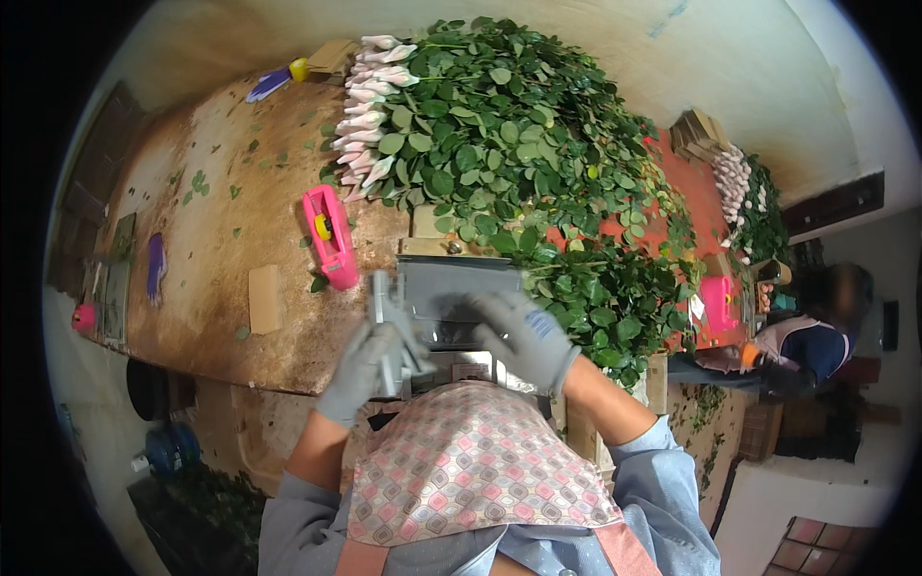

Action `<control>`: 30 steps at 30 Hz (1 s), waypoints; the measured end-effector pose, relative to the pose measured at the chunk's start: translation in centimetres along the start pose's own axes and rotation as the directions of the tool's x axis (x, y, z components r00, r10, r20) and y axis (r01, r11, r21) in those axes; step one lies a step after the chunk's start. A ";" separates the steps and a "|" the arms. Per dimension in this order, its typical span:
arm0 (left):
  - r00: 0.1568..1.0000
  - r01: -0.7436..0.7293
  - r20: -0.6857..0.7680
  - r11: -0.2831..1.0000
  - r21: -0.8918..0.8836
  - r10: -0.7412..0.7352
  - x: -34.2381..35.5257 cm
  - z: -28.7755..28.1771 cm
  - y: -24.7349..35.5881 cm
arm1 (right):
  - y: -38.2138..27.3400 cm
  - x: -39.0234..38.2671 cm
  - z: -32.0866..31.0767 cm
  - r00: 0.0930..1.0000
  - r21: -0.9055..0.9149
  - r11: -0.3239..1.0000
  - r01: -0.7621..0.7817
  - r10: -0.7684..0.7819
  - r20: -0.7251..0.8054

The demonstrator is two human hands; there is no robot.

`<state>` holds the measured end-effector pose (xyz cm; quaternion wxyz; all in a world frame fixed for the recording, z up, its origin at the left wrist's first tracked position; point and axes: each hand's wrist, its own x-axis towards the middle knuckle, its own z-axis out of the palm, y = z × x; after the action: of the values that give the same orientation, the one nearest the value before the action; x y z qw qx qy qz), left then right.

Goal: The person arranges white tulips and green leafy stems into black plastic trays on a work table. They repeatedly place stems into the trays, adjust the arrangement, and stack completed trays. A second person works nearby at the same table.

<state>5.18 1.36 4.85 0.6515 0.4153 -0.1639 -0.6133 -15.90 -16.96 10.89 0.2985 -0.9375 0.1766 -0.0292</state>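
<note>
Now two grey-gloved hands work at one grey metal box (459,300): the left hand (360,370) grips one grey metal bar (384,331). The right hand (523,336) rests open-fingered on the box; one pink tape dispenser (329,236) lies nearby.

Person in work gloves and a patterned apron.
Grey knit gloves cover the left hand (360,370) and right hand (523,336); blue sleeves pushed up, pink-and-cream diamond-patterned apron with salmon straps.

Tape dispenser (328,237) lies on table (206,288), left of rose stems (499,134).
</note>
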 end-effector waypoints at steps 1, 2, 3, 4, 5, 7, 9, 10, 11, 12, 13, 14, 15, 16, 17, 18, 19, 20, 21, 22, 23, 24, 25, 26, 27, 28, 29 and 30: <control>0.996 -0.033 -0.076 0.991 0.132 0.044 -0.9 -2.4 -0.4 | 2.0 -0.2 0.7 0.996 -0.186 0.979 -0.080 0.070 -0.058; 0.986 -0.053 -0.137 0.965 0.257 0.090 -1.7 -5.8 -0.9 | 3.3 -1.0 1.1 0.994 -0.385 0.917 -0.106 0.105 -0.025; 0.969 -0.064 -0.198 0.925 0.374 0.147 -2.4 -8.5 -1.4 | 4.8 -2.3 1.9 0.991 -0.573 0.813 -0.109 0.136 0.005; 0.941 0.023 -0.271 0.762 0.648 0.202 -2.9 -9.7 -1.2 | 6.8 -3.9 3.4 0.992 -0.663 0.743 -0.091 0.124 0.004; 0.901 0.152 -0.334 0.521 0.840 0.276 -3.5 -10.6 -0.6 | 6.9 -4.7 3.4 0.991 -0.716 0.695 -0.072 0.131 0.028; 0.838 0.350 -0.383 0.155 0.924 0.389 -5.0 -13.2 -1.0 | 5.7 -3.8 1.6 0.928 -0.674 0.723 -0.152 0.339 0.156; 0.794 0.446 -0.399 0.006 0.895 0.459 -5.4 -16.2 -2.9 | 3.1 -0.2 -1.3 0.851 -0.651 0.726 -0.224 0.471 0.233; 0.773 0.551 -0.480 -0.064 0.832 0.416 -5.4 -17.1 -3.9 | 2.9 1.2 -1.6 0.926 -0.608 0.760 -0.229 0.362 0.104; 0.775 0.564 -0.473 -0.122 0.816 0.420 -5.1 -17.7 -4.4 | 2.9 3.3 -1.7 0.969 -0.491 0.845 -0.210 0.247 0.012; 0.778 0.576 -0.468 -0.178 0.798 0.419 -4.9 -18.1 -4.9 | 1.8 6.1 -1.8 0.986 -0.396 0.904 -0.159 0.166 -0.015; 0.780 0.588 -0.467 -0.232 0.775 0.416 -4.9 -18.4 -5.2 | 0.4 9.2 -1.4 0.995 -0.296 0.950 -0.098 0.089 -0.046; 0.767 0.605 -0.484 -0.225 0.764 0.421 -4.7 -18.1 -5.1 | -0.4 12.2 -0.5 0.998 -0.106 0.993 -0.049 0.045 -0.037; 0.762 0.588 -0.466 -0.181 0.788 0.450 -4.9 -18.3 -5.2 | -1.1 15.2 0.9 0.999 0.090 0.996 -0.001 0.004 -0.032; 0.765 0.555 -0.434 -0.145 0.819 0.476 -4.8 -18.4 -5.3 | -1.0 17.9 3.0 0.998 0.337 0.940 -0.055 0.053 0.015; 0.768 0.515 -0.398 -0.114 0.850 0.502 -4.7 -18.5 -5.3 | -0.3 20.5 5.4 0.993 0.560 0.820 -0.118 0.095 0.071; 0.763 0.448 -0.366 -0.028 0.894 0.532 -4.8 -18.4 -4.9 | 0.7 22.9 8.1 0.981 0.563 0.803 -0.196 0.159 0.115; 0.750 0.402 -0.319 -0.016 0.916 0.579 -5.0 -18.9 -5.1 | 1.0 25.2 10.4 0.962 0.562 0.781 -0.271 0.218 0.161; 0.733 0.354 -0.273 -0.008 0.935 0.623 -5.4 -19.7 -5.4 | 0.4 27.0 12.0 0.943 0.502 0.799 -0.330 0.258 0.208; 0.712 0.309 -0.230 -0.002 0.951 0.664 -5.9 -20.6 -5.7 | -0.5 28.3 13.4 0.919 0.438 0.812 -0.386 0.300 0.255; 0.681 0.308 -0.227 0.008 0.951 0.696 -6.4 -21.4 -6.1 | -1.1 29.3 14.4 0.900 0.318 0.850 -0.420 0.345 0.264; 0.648 0.311 -0.227 0.020 0.950 0.727 -7.0 -22.4 -6.5 | -1.7 30.1 15.4 0.880 0.193 0.874 -0.446 0.389 0.271; 0.618 0.307 -0.221 0.028 0.951 0.754 -7.5 -23.4 -7.0 | -2.1 30.7 16.1 0.850 0.106 0.866 -0.489 0.447 0.278; 0.589 0.300 -0.213 0.034 0.953 0.779 -7.8 -24.5 -7.4 | -1.9 31.3 16.9 0.835 0.071 0.855 -0.513 0.478 0.273; 0.547 0.249 -0.176 0.042 0.968 0.818 -7.8 -25.3 -7.6 | -2.0 31.8 17.5 0.817 0.033 0.844 -0.536 0.509 0.270; 0.546 0.247 -0.149 0.011 0.969 0.825 -7.8 -25.7 -7.9 | -2.0 31.9 17.9 0.799 -0.005 0.829 -0.559 0.540 0.264; 0.545 0.243 -0.119 -0.021 0.970 0.830 -7.8 -26.2 -8.2 | -1.9 31.8 18.0 0.771 0.067 0.791 -0.609 0.569 0.285; 0.542 0.239 -0.092 -0.048 0.970 0.835 -7.7 -26.2 -8.1 | -2.4 31.6 17.9 0.812 0.082 0.817 -0.571 0.547 0.204; 0.549 0.250 -0.111 -0.035 0.968 0.829 -7.7 -26.2 -8.1 | -2.8 31.1 17.9 0.848 0.094 0.844 -0.528 0.516 0.121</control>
<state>17.30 18.28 -14.64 0.3124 0.8778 -0.3504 0.0950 16.94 -15.79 -3.74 0.3603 -0.8340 0.4092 0.0847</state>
